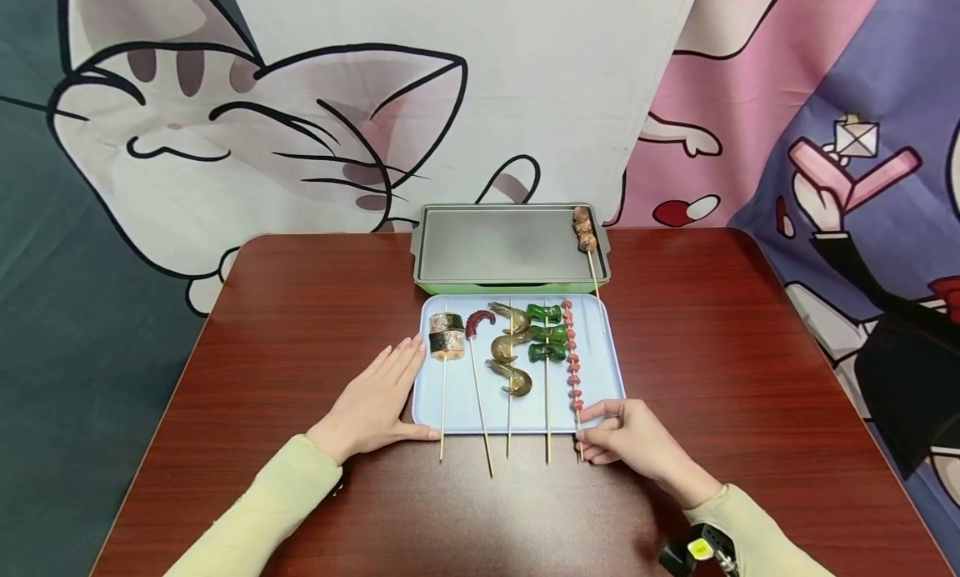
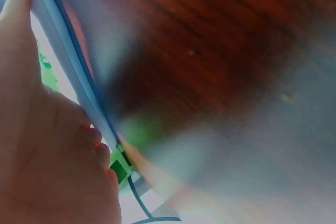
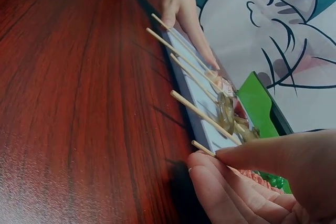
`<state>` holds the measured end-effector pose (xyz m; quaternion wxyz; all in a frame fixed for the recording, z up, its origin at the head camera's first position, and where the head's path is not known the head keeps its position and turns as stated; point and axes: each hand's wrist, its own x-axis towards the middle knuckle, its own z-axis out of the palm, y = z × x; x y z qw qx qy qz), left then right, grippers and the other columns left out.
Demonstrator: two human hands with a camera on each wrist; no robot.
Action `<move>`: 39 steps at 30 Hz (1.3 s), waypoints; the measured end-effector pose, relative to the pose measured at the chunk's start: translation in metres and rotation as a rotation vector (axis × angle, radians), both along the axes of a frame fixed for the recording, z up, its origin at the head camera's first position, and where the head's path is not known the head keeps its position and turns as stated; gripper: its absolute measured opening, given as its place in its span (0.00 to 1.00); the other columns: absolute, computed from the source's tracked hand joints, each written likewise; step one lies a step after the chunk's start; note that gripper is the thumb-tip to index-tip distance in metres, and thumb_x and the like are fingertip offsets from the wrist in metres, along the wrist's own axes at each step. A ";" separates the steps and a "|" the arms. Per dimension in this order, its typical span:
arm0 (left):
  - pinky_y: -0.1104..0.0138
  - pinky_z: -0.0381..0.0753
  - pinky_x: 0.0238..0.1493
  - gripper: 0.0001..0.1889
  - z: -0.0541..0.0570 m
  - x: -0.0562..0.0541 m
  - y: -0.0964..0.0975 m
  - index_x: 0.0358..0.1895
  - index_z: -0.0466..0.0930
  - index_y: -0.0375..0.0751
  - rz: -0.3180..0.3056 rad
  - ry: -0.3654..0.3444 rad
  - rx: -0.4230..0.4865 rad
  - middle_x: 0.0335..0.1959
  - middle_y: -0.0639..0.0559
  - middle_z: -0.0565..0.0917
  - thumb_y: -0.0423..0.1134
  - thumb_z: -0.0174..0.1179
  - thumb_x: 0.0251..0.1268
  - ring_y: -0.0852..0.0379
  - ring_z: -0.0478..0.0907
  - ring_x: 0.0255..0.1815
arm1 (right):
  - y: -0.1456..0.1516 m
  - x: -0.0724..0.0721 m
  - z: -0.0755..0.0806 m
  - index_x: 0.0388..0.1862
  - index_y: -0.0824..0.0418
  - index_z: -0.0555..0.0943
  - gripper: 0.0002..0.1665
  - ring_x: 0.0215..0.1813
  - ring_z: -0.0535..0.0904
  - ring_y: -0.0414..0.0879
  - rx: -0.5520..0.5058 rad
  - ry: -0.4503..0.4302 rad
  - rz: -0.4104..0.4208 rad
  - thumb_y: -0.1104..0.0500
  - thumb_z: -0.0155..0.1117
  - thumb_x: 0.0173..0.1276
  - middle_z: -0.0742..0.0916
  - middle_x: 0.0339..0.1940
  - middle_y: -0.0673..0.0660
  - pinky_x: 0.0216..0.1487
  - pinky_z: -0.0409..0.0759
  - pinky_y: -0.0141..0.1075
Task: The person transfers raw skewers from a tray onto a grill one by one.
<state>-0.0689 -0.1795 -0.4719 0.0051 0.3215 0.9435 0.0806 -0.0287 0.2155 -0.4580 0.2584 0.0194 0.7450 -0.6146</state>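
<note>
Pink-beaded wooden skewer, pinched in the right hand, might snag the adjacent green-vegetable skewer if swung left; the straight-fingered left hand touches the pale-blue rectangular tray.

A: Left-wrist view: what is going unseen?

B: Tabletop is blurring at right. Left hand is hiding part of the tray and being cut off by the left and bottom edges.

A: Right-wrist?

B: Right hand is covering much of the red-piece skewer.

A: Head?

B: Left sleeve and right sleeve are being cropped at bottom; yellow label is showing too small for reading.
</note>
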 end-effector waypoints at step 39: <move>0.52 0.50 0.79 0.66 0.000 0.000 -0.001 0.78 0.54 0.24 -0.002 -0.005 -0.014 0.80 0.34 0.54 0.80 0.58 0.53 0.40 0.52 0.80 | 0.014 0.004 0.022 0.49 0.83 0.75 0.17 0.32 0.86 0.49 -0.021 0.066 0.030 0.74 0.63 0.62 0.87 0.33 0.72 0.36 0.89 0.43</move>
